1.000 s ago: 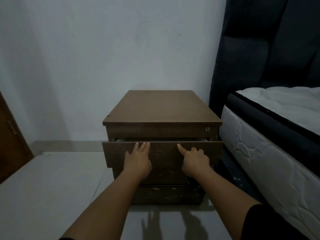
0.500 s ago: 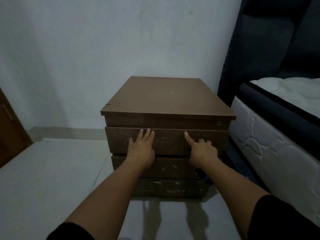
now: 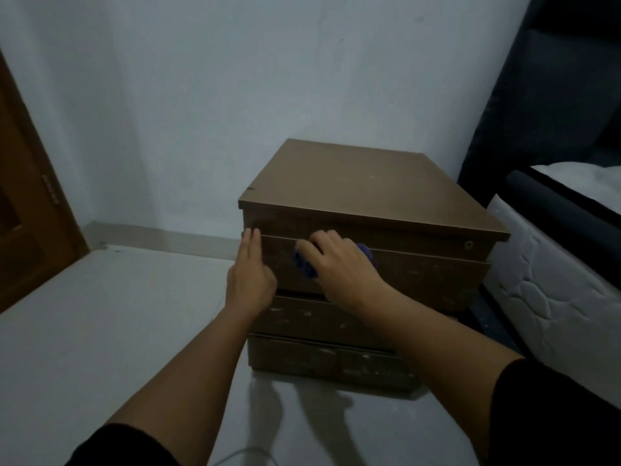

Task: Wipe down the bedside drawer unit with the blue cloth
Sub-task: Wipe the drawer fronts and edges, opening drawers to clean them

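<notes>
The brown bedside drawer unit [image 3: 366,186] stands on the floor against the wall, with three speckled drawer fronts, all pushed in. My right hand [image 3: 339,264] presses a bunched blue cloth [image 3: 304,265] against the left part of the top drawer front; the cloth peeks out on both sides of my fingers. My left hand [image 3: 250,274] lies flat with fingers together against the left edge of that drawer front, holding nothing.
A bed with a white mattress [image 3: 551,297] and dark headboard [image 3: 544,105] stands close on the unit's right. A brown wooden door [image 3: 30,196] is at the far left. Pale tiled floor [image 3: 111,331] spreads to the left and in front.
The top drawer went from slightly open to shut. My right hand moved left across the drawer front with the blue cloth now showing under it. My left hand slid to the drawer's left edge.
</notes>
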A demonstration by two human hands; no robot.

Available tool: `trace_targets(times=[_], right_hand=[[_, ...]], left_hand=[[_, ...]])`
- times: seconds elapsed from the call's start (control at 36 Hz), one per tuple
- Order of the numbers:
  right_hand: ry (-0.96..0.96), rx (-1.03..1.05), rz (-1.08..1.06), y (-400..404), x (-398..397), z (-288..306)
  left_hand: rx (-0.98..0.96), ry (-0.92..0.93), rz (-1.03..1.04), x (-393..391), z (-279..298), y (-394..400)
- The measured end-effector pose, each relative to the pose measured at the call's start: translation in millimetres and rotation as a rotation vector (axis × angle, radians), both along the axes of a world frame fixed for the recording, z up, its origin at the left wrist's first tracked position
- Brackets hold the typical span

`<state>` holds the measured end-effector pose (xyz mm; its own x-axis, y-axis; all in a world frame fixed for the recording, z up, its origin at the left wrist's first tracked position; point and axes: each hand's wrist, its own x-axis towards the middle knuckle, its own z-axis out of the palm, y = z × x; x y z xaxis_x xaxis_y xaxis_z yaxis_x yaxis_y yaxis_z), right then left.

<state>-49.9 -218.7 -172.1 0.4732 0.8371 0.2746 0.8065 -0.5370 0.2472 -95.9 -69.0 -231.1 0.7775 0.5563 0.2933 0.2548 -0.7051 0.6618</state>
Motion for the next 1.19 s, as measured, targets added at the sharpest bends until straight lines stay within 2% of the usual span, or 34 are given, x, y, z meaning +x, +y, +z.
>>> trace_targets(times=[0.08, 0.17, 0.22, 0.36, 0.67, 0.97, 1.19], right_hand=[[-0.093, -0.070, 0.129, 35, -7, 6], [-0.187, -0.130, 0.200, 62, -7, 7], [-0.248, -0.163, 0.227, 82, -5, 4], [-0.319, -0.229, 0.225, 122, -3, -9], [-0.265, -0.230, 0.216, 129, 10, -22], [-0.262, -0.233, 0.176, 121, 10, -28], [-0.208, -0.285, 0.122, 82, 17, -32]], left_hand=[[-0.394, -0.138, 0.037, -3, 3, 21], [-0.822, -0.196, 0.121, -3, 7, 32], [-0.953, -0.248, 0.110, -5, 5, 42], [-1.136, -0.307, 0.005, -7, 4, 61], [-1.160, -0.274, -0.061, 7, -9, 72], [-1.015, -0.264, -0.003, 5, -10, 58], [-0.921, -0.262, 0.001, 5, -9, 45]])
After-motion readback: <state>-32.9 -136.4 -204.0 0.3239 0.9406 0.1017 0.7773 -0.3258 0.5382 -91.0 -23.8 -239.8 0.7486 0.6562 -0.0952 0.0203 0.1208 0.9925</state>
